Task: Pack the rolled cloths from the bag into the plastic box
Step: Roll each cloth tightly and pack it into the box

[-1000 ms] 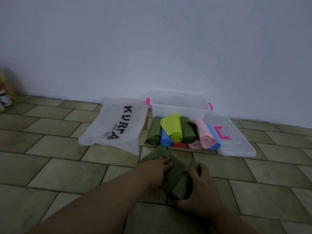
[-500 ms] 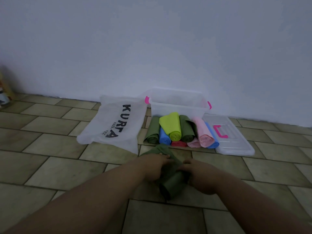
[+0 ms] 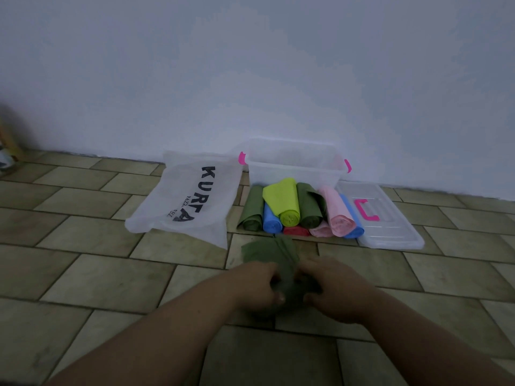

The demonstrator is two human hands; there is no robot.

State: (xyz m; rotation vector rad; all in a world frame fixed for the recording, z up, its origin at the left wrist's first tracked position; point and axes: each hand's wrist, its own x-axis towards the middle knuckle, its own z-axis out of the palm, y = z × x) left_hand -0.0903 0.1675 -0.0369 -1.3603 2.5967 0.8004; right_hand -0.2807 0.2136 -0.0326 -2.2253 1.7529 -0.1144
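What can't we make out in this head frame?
Plastic box contents: head view, frosted wall and low angle hide the inside.
Red roll: mostly buried under the other rolls.
Dark green cloth: near end covered by left hand and right hand, blurred.
Object at left edge: cut off by the frame.

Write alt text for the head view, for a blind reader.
The left hand and right hand hold a dark green cloth, partly rolled, on the tiled floor. Beyond it, rolled cloths lie piled before an open plastic box, between a white bag and the lid.
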